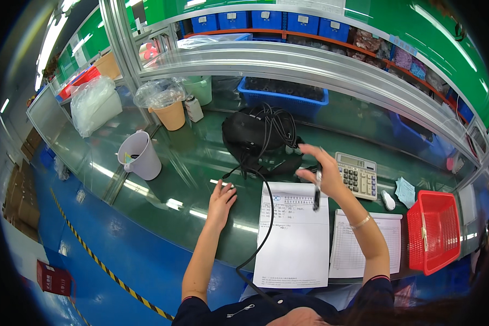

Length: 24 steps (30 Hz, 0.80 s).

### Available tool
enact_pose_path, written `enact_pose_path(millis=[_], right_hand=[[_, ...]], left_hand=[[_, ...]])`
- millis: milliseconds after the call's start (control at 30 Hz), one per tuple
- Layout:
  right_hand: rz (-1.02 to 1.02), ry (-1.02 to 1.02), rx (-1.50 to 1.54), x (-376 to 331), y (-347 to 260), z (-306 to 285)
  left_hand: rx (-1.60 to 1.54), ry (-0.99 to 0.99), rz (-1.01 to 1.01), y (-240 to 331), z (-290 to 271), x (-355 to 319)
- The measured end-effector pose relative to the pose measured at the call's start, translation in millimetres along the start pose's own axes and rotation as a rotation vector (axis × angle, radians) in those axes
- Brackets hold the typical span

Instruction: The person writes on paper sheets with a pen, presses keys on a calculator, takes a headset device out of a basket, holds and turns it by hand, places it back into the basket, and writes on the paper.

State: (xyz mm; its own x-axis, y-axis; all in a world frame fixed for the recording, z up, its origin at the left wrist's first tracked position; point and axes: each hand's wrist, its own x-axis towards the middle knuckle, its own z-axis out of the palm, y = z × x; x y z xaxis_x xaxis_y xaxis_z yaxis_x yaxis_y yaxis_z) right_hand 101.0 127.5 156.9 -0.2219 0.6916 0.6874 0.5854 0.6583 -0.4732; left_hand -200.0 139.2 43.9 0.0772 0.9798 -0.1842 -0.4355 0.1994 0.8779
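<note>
My left hand (221, 203) lies on the green tabletop with its fingers spread and nothing in them. Just beyond its fingertips is the end of a black cable. My right hand (331, 173) hovers over the top of a printed sheet with handwriting (291, 244), a pen (317, 190) held tip down in it; the thumb and forefinger are apart. Ahead of both hands sits a black bag-like bundle (242, 132) with coiled black cable (277, 127) on it. One cable (269, 217) runs from there across the sheet toward my body. A ruled form pad (364, 252) lies under my right forearm.
Right of my right hand are a calculator (357, 176), a white computer mouse (388, 200), a folded light-blue cloth (405, 192) and a red basket (433, 231). Leftward stand a pale bucket (145, 157), a lined tan bin (170, 115) and a white bottle (193, 108). A blue crate (282, 100) sits behind.
</note>
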Motion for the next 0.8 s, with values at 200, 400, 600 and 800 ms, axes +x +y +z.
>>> enact_pose_path(millis=[200, 400, 600, 800], right_hand=[[0.033, -0.088, -0.156, -17, -5, -19], [0.146, -0.044, -0.093, 50, 77, 42], [0.323, -0.131, -0.013, 90, 103, 94], [0.392, -0.130, 0.098, 89, 139, 125]], left_hand=[[-0.163, 0.003, -0.064, 5, -19, 48], [-0.433, -0.147, -0.278, 27, -13, 96], [-0.212, -0.269, -0.373, 40, 8, 114], [-0.019, -0.222, -0.451, 35, 24, 149]])
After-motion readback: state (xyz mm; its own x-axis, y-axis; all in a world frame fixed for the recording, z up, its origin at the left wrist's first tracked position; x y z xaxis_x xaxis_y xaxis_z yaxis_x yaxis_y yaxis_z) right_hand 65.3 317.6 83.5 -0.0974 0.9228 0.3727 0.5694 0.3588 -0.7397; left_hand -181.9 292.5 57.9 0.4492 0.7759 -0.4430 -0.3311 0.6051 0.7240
